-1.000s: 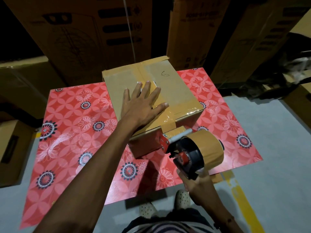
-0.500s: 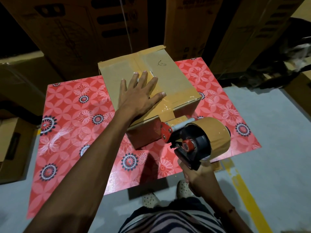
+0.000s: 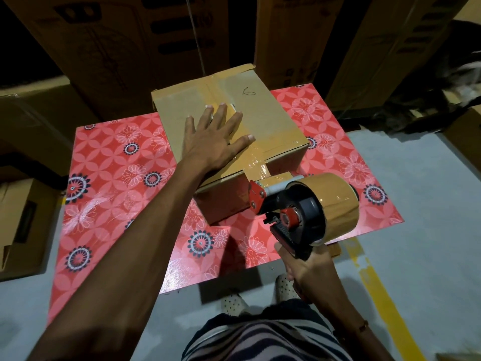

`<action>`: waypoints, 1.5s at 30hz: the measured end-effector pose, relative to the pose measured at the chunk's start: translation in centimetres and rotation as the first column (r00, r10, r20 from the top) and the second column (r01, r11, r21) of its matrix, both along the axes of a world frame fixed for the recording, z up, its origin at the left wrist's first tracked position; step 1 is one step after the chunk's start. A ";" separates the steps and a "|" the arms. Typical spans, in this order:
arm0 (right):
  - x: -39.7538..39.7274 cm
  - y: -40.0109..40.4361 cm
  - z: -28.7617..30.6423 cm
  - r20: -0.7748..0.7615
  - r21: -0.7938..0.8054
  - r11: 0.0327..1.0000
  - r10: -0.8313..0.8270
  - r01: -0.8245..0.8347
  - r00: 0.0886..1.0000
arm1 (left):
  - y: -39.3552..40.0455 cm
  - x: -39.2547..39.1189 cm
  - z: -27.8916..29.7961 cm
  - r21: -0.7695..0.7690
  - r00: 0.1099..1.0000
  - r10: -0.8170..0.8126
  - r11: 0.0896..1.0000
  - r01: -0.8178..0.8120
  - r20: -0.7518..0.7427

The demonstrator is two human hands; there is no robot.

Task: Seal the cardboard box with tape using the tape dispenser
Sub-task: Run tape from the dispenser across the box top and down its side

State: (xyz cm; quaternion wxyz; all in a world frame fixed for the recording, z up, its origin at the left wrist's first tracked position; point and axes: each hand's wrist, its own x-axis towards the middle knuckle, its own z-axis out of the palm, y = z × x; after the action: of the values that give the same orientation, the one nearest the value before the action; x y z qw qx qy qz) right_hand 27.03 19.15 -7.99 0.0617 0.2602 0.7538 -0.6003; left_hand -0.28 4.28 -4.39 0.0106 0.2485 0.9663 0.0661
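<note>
A small cardboard box (image 3: 268,118) with its flaps down and a handwritten "6" on top sits on a red flowered table top (image 3: 112,162). My left hand (image 3: 213,142) lies flat on the box lid, fingers spread. My right hand (image 3: 307,269) grips the handle of a red and black tape dispenser (image 3: 291,214) that carries a brown tape roll (image 3: 335,207). The dispenser's mouth is at the box's near side, just below the top edge. A strip of brown tape (image 3: 257,162) runs from it over the edge and along the lid's seam.
Tall cardboard cartons (image 3: 125,48) stand behind the table. A smaller open carton (image 3: 20,225) sits on the grey floor at the left. A yellow floor line (image 3: 380,290) runs at the right. My feet (image 3: 234,303) show under the table's near edge.
The dispenser has stayed at the box's near side, shifting slightly to the right. My left hand stays flat on the lid. The view has shifted a little.
</note>
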 end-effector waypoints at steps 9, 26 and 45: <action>0.4 -0.2 0.4 0.004 0.008 0.999 -0.035 0.035 0.999 | 0.1 -0.2 -0.1 -0.004 1.000 0.000 1.000 0.000 -0.007; -2.8 1.9 1.4 0.053 -0.149 0.973 0.183 -0.174 0.982 | 0.0 0.2 0.1 0.011 1.000 -0.002 1.000 0.002 -0.021; -4.7 4.0 4.2 0.185 -0.116 0.968 0.241 -0.223 0.953 | 0.2 0.4 0.3 0.006 1.000 -0.003 1.000 0.003 -0.014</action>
State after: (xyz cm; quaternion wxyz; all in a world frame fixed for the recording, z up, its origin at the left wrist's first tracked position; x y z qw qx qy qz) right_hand 22.30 23.16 -3.76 0.2186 0.2250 0.7403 -0.5946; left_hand 0.12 4.44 -4.05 0.0031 0.2503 0.9658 0.0673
